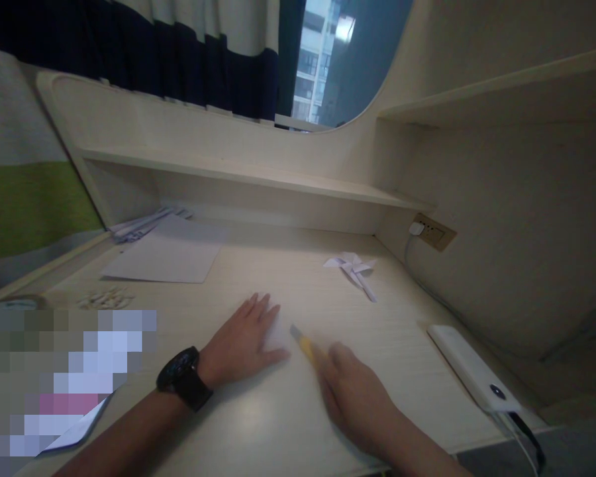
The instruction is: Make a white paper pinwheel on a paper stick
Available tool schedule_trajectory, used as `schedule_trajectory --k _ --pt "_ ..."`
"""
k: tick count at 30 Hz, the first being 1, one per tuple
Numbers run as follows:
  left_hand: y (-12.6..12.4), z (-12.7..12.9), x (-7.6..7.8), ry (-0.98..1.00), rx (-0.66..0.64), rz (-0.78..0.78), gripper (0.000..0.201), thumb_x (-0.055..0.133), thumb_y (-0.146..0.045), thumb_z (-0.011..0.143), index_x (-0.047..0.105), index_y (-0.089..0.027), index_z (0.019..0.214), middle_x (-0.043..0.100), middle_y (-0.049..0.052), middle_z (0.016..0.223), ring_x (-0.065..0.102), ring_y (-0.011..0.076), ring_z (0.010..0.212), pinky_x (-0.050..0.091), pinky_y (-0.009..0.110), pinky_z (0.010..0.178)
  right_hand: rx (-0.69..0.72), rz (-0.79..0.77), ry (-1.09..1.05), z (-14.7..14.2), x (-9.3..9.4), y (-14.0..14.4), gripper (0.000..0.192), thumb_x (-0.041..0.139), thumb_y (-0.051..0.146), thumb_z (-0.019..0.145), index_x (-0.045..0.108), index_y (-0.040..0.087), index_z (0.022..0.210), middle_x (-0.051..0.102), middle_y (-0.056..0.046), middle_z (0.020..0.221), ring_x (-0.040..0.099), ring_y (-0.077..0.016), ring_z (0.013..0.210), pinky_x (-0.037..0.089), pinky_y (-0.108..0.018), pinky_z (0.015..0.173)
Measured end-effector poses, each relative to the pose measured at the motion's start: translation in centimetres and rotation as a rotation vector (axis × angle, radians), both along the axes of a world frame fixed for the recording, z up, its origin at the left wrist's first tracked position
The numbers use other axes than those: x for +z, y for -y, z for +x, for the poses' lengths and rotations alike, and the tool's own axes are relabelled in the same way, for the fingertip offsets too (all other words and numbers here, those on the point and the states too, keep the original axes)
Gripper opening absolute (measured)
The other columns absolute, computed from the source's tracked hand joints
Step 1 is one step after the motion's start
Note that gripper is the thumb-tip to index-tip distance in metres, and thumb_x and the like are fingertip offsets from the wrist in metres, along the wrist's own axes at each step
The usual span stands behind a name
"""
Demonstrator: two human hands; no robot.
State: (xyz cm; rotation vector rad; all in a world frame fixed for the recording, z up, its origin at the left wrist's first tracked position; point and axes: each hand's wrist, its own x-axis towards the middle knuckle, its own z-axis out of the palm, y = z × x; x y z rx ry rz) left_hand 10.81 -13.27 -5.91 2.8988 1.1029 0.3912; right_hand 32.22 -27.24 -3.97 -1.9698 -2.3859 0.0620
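Note:
My left hand [246, 341] lies flat with fingers spread on a white sheet of paper [283, 371] at the middle of the pale desk [402, 331]. A black wristwatch [185, 379] is on that wrist. My right hand [350, 391] grips a yellow utility knife [305, 343] whose tip rests on the paper just right of my left fingers. A folded white paper pinwheel [355, 270] lies farther back on the right.
A stack of white sheets [166, 255] and loose papers [139, 225] lie at the back left. Small pale bits [106, 299] sit near them. A white power bank [474, 368] with a cable lies at right. A wall socket [433, 232] holds a plug. A shelf [238, 175] runs above.

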Motion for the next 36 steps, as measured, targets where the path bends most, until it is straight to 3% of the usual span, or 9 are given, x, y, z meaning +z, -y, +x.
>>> schedule_trajectory --k 4,13,24,30,36 --pt "0.4 -0.6 -0.3 -0.038 -0.024 -0.046 0.084 0.037 -0.072 0.081 0.037 -0.014 0.142 0.035 0.02 0.147 0.032 0.0337 0.136 0.031 0.046 0.108 0.001 -0.012 -0.017 0.3 0.2 0.4 0.048 0.038 0.017 0.09 0.036 0.022 0.138 0.052 -0.009 0.096 0.049 -0.0199 0.078 0.043 -0.03 0.07" --pt "0.9 -0.1 -0.2 0.013 -0.025 0.002 0.057 0.036 -0.057 0.091 0.053 -0.017 0.129 0.046 0.016 0.141 0.039 0.0328 0.132 0.031 0.048 0.108 0.053 -0.053 -0.065 0.7 0.6 1.4 0.042 0.037 0.023 0.094 0.039 0.022 0.136 0.052 -0.008 0.096 0.05 -0.0182 0.078 0.042 -0.03 0.069" --pt "0.5 0.0 -0.7 0.046 -0.037 -0.033 0.05 0.023 -0.044 0.098 0.055 -0.02 0.129 0.046 0.011 0.142 0.035 0.0282 0.135 0.027 0.047 0.109 0.074 -0.09 -0.081 0.5 1.4 1.7 0.045 0.039 0.023 0.093 0.036 0.024 0.138 0.052 -0.008 0.099 0.05 -0.0182 0.079 0.042 -0.03 0.068" --pt "0.5 0.3 -0.3 0.089 -0.071 -0.034 0.043 0.028 -0.04 0.098 0.065 -0.026 0.115 0.06 0.004 0.129 0.047 0.029 0.125 0.031 0.051 0.106 0.106 -0.083 -0.092 0.0 1.7 1.4 0.044 0.037 0.025 0.094 0.037 0.024 0.138 0.052 -0.008 0.098 0.048 -0.0181 0.078 0.041 -0.029 0.067" --pt "0.5 0.5 -0.1 0.133 -0.052 -0.058 0.043 0.027 -0.038 0.099 0.063 -0.026 0.117 0.063 0.001 0.125 0.049 0.0275 0.122 0.033 0.051 0.105 0.134 -0.087 -0.065 -0.7 2.2 0.6 0.044 0.038 0.023 0.093 0.037 0.023 0.137 0.052 -0.008 0.1 0.048 -0.0183 0.08 0.041 -0.029 0.068"
